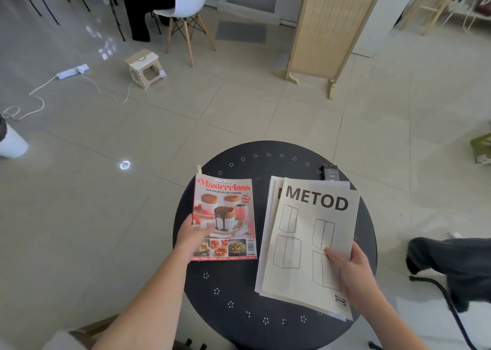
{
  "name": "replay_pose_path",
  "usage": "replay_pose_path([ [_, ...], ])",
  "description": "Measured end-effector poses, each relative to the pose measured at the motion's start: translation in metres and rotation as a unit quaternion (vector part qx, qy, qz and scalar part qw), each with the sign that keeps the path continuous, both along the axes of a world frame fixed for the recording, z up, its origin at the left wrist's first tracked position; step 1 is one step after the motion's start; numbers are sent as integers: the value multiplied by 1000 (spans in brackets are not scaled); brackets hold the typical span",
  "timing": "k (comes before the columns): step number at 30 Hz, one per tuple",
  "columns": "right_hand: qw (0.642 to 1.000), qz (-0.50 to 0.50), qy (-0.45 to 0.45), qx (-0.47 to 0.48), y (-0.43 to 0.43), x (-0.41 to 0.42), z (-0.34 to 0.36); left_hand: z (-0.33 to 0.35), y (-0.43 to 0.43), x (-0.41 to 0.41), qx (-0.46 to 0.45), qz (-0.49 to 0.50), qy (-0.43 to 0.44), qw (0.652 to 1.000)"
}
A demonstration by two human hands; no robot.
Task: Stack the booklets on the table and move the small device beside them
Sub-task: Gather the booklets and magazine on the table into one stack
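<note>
On the round tabletop (233, 291), the left hand (192, 237) grips the cookbook (225, 217); beside it, the right hand (350, 266) grips the METOD booklet (305, 233), the small device (330, 172) beyond.

You have one view only, from the camera on your head. It looks forward and steeply down, with a wide angle that bends the floor tiles at the edges. The round counter (265, 161) sits close below you, filling the lower middle, and both forearms enter from the bottom edge. Beyond the counter the view runs out over the floor to a chair (186, 2) and a screen (326, 25) at the top.
</note>
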State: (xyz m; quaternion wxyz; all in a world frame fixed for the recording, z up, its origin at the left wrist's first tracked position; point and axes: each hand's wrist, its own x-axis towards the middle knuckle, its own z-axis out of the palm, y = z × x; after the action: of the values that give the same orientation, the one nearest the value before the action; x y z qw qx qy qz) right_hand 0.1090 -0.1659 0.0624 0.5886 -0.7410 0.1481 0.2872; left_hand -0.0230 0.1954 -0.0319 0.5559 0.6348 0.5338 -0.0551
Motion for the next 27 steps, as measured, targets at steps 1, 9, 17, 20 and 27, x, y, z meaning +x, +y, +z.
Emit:
replay_pose_path([
  [1, 1000, 0, 2, 2, -1, 0, 1, 10, -7, -3, -15, 6, -18, 1000],
  [9, 999, 10, 17, 48, -8, 1, 2, 72, -71, -26, -95, -14, -136, 986],
  [17, 993, 28, 47, 105, -29, 3, 12, 110, -134, -32, -160, -43, -163, 972],
  [20, 987, 35, 73, 136, -40, 4, 19, 122, -155, -29, -185, -29, -185, 965],
  [27, 970, 63, 131, 193, -57, 9, 24, 140, -184, -12, -232, -36, -214, 948],
])
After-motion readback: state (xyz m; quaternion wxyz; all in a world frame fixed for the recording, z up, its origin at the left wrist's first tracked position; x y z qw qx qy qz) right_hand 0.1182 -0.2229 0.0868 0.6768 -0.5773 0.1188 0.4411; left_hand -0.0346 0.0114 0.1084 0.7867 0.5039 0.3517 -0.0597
